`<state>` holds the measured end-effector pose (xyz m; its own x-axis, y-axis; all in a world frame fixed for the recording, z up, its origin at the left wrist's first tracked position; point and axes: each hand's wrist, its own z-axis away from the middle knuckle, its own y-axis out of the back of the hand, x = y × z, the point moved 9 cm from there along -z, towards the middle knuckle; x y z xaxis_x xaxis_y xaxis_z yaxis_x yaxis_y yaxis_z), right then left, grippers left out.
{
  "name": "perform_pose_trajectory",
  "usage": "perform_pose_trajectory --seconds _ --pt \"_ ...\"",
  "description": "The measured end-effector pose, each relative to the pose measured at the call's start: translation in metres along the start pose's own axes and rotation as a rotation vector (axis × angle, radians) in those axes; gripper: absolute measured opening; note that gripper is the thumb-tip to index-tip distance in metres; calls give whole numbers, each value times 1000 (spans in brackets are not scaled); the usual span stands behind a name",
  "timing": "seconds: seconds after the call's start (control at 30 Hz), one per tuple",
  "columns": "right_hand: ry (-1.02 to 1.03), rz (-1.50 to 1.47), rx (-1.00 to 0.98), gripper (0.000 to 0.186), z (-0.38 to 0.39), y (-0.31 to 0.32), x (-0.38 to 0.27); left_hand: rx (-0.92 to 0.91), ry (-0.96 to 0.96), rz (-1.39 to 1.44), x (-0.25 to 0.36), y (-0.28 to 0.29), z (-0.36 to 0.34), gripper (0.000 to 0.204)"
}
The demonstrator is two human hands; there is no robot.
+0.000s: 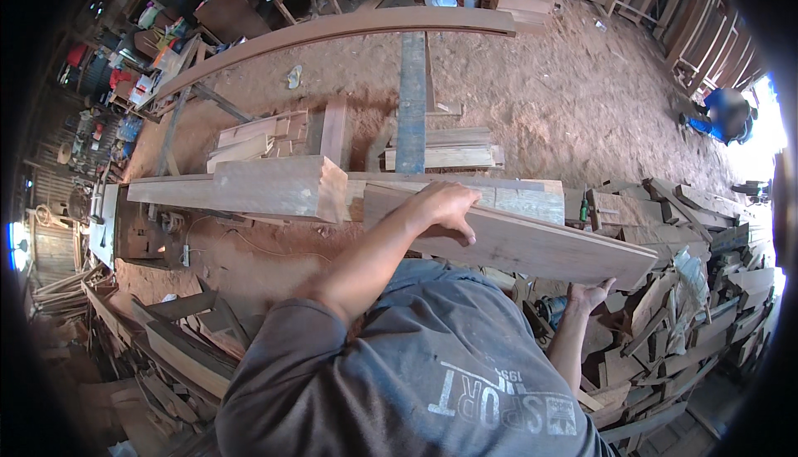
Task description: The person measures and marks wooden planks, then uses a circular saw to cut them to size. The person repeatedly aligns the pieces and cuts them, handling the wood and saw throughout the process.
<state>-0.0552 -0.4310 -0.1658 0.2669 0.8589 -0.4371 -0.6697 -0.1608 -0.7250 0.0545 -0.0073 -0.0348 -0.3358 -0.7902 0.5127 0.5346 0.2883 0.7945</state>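
My left hand (449,208) grips the upper edge of a flat wooden board (519,248), which is held slanting in front of me, fingers over the top and thumb down its near face. My right hand (588,292) holds the board at its lower right end, from underneath. Behind it lie long planks (524,199) on a crosswise support, with a thick squared timber block (274,191) resting on them left of my hands. A small green object (583,212) stands just right of the planks.
Piled offcuts (706,307) surround my right side; more scrap (183,332) lies at left. A long beam (332,27) crosses behind a painted upright plank (411,100). Short boards (440,156) lie on the dirt floor. A person in blue (719,116) is at far right. Cluttered shelving lines the left.
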Motion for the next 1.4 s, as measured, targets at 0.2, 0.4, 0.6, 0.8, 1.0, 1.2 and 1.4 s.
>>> perform_pose_trajectory --seconds 0.2,0.4,0.6,0.8,1.0,1.2,1.4 --pt "-117 -97 -175 72 -1 -31 10 -20 47 6 -1 5 10 64" --pt "18 -86 -258 82 -23 -84 8 165 67 -165 30 54 27 58" --pt "3 -70 -115 83 -50 -113 28 362 34 -247 38 73 36 48" --pt "-130 -258 -538 57 -177 -65 3 572 -205 -383 53 48 17 47" --pt "-148 -325 -234 42 -154 -92 81 672 -141 -502 22 25 41 47" --pt "-201 -401 -341 53 -165 -80 72 664 -153 -498 34 19 40 48" --pt "-223 -52 54 67 -78 -106 62 477 -4 -294 6 44 45 55"
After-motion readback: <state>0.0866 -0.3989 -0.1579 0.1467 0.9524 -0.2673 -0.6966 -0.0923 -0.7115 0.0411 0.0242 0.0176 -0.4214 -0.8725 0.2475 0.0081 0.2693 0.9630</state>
